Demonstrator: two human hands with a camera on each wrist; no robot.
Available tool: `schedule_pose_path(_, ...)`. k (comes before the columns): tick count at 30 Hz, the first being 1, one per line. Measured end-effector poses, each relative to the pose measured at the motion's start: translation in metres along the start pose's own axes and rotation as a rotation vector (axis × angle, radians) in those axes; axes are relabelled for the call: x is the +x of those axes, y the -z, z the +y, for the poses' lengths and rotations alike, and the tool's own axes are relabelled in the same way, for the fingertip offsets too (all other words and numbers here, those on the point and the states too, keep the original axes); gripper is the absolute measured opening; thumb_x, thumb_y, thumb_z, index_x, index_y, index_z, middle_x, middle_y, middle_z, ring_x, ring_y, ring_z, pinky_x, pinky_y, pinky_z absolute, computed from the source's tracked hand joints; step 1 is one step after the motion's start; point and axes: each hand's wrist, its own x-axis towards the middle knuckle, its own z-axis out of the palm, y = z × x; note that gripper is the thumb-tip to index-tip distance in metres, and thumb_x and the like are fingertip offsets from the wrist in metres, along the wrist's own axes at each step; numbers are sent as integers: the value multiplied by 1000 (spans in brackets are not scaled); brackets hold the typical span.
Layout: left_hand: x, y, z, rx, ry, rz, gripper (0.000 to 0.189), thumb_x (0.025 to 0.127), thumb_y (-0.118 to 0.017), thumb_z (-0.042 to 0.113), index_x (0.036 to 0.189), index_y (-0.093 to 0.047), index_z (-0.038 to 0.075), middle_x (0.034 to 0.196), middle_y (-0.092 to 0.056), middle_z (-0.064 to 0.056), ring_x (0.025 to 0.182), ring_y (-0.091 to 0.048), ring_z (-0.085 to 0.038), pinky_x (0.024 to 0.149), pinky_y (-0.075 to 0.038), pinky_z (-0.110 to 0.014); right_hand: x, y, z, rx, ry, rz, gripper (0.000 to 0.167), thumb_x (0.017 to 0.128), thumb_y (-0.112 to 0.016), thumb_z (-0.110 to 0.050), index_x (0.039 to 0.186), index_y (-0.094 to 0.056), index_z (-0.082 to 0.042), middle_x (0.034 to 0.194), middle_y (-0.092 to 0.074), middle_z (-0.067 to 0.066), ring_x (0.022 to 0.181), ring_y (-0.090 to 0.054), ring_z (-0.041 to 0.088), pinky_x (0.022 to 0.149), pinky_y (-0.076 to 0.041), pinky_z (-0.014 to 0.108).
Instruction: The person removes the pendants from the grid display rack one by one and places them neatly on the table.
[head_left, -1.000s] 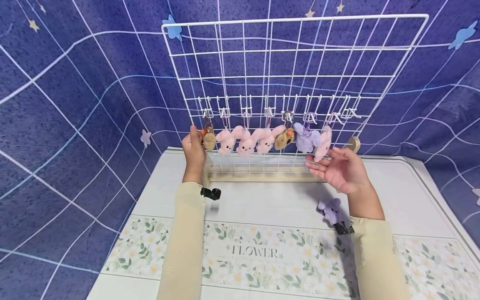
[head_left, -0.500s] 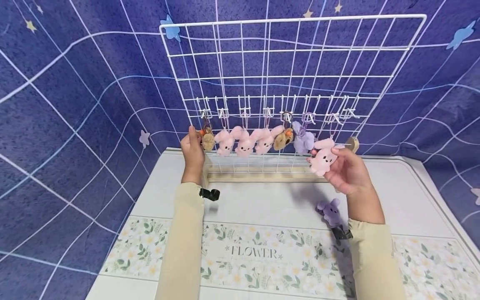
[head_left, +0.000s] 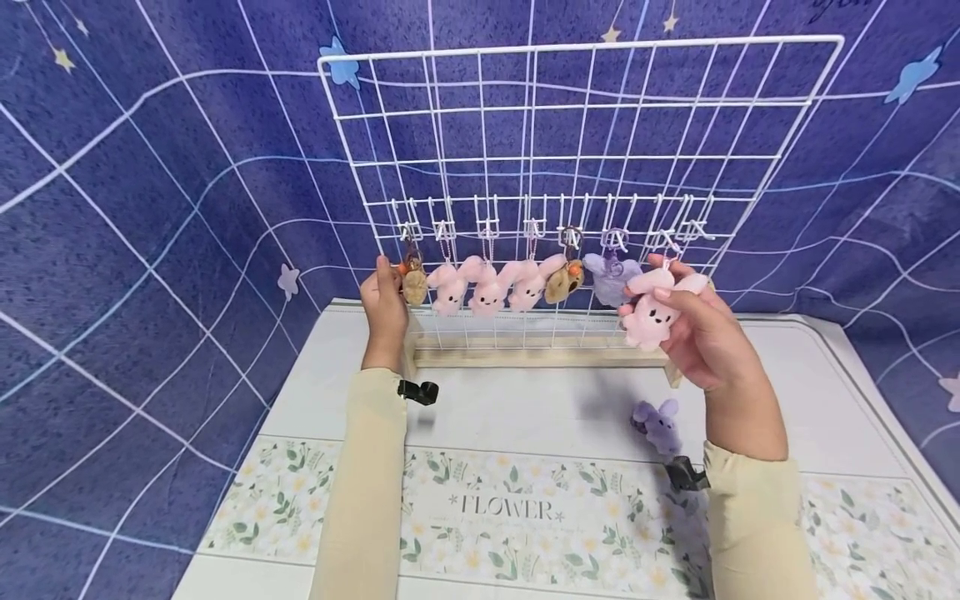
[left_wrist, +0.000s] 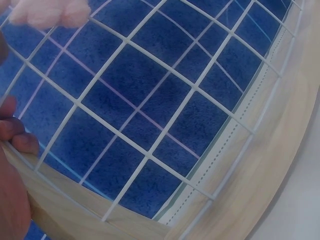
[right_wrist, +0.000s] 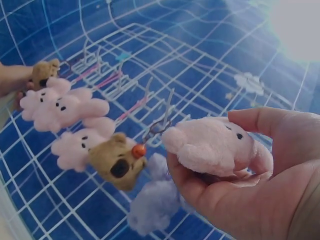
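Note:
My right hand (head_left: 712,337) pinches a pink plush bunny keychain (head_left: 651,321) between thumb and fingers, its face turned toward me. The bunny's chain runs up to a hook at the right end of the white wire grid rack (head_left: 585,48). In the right wrist view the bunny (right_wrist: 215,147) lies across my fingers. My left hand (head_left: 386,308) grips the rack's left edge; in the left wrist view its curled fingers (left_wrist: 22,142) are at the wooden stand. Beside it hangs a brown plush keychain (head_left: 415,287). A purple plush keychain (head_left: 613,283) hangs just left of the held bunny.
Three pink bunnies, one being the middle bunny (head_left: 487,296), and another brown plush with an orange ball (right_wrist: 117,162) hang along the row. A bare hook (head_left: 693,229) is at far right. A purple plush (head_left: 660,427) lies on the white table (head_left: 510,408), before the wooden base (head_left: 540,358).
My right hand, open beside the pink bunny a second ago, has taken hold of it, turned it to face forward and lifted slightly. The left hand keeps its grip on the rack.

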Motion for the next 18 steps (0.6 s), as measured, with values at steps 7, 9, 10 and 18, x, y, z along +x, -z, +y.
schedule_pose_path(7, -1, 2, -1, -11, -5, -3, 56, 113, -39, 19, 57, -41, 22, 60, -38, 9, 50, -34, 0, 47, -27, -16, -6, -14, -7, -103, 49, -7, 45, 109, -36, 6, 153, -35, -5, 116, -76, 13, 98, -80, 27, 82, -66, 35)
schedule_pose_path(9, -1, 2, -1, -1, -6, 0, 56, 113, -40, 19, 58, -41, 21, 59, -38, 10, 49, -33, 0, 47, -27, -16, -7, -16, -9, -106, 59, -15, 46, 109, -36, 7, 153, -37, -5, 117, -76, 14, 98, -80, 27, 82, -66, 35)
schedule_pose_path(10, -1, 2, -1, 7, -10, 1, 55, 113, -40, 20, 58, -40, 20, 59, -37, 10, 49, -33, 0, 47, -27, -16, -7, -17, -10, -110, 63, -14, 45, 108, -36, 8, 152, -39, -4, 117, -76, 14, 98, -80, 28, 82, -66, 35)
schedule_pose_path(18, 0, 2, -1, 39, -10, 3, 54, 113, -41, 22, 60, -40, 13, 58, -37, 6, 48, -33, 0, 45, -27, -16, -10, -17, -7, -198, 81, -10, 36, 109, -38, 9, 139, -54, 0, 117, -77, 13, 97, -81, 29, 79, -66, 36)
